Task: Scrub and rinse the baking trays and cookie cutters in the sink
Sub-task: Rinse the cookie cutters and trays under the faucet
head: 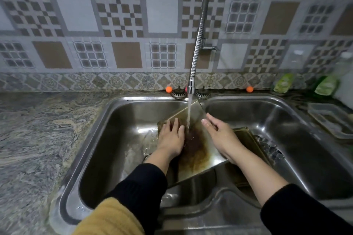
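Left hand point(170, 139) flat with fingers straight, pressing the stained baking tray point(198, 150); right hand point(221, 135) open and relaxed at the tray's 3 o'clock edge, gripping nothing visible. Tray propped tilted over the divider of the double sink point(107, 120), under the running tap point(196, 47), brown residue present at centre, so scrubbing judged incomplete. Second tray point(248, 137) partly beneath at 4 o'clock in the right basin; cookie cutters not discernible; two strainer plugs point(178, 93) at 12 o'clock.
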